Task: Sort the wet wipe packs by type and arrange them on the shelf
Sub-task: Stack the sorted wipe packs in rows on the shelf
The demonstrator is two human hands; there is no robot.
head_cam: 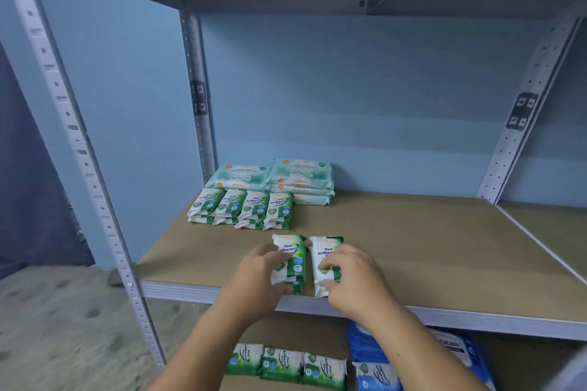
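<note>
Two small stacks of green-and-white pine antibacterial wipe packs stand side by side near the front edge of the brown shelf board (413, 247). My left hand (260, 270) grips the left stack (293, 251). My right hand (352, 276) grips the right stack (324, 251). Behind them, a row of the same green packs (241, 208) lies in low stacks. Pale teal guardian antibacterial packs (298, 181) are stacked further back at the left.
On the lower shelf lie three green pine packs (286, 363) and blue wipe packs (378, 371). Grey perforated metal uprights (95, 187) frame the shelf, with an upper shelf overhead. A speckled floor lies to the left.
</note>
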